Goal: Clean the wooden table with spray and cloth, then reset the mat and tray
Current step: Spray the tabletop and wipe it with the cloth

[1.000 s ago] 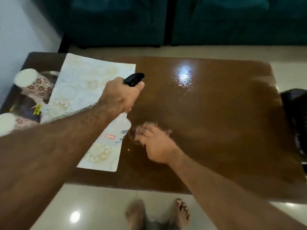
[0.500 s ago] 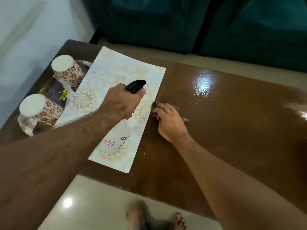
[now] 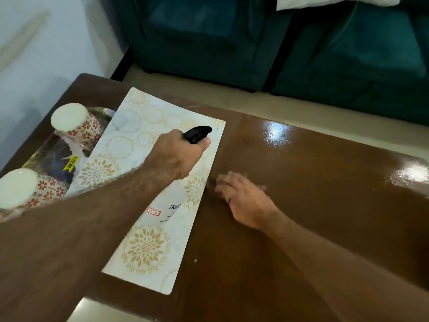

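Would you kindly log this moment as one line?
left hand: holds spray bottle over mat | right hand: flat on table, cloth barely visible

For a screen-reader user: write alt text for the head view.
A person's left hand holds a spray bottle above a patterned mat while the blurred right hand wipes the glossy wooden table. Two upturned floral cups sit at the left; teal sofas stand behind.

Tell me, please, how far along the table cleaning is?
Partly done: the table shines wet on its right. In hand: the left hand grips the bottle while the right hand wipes, blurred, beside the mat. Left: mat and tray sit aside, not reset.
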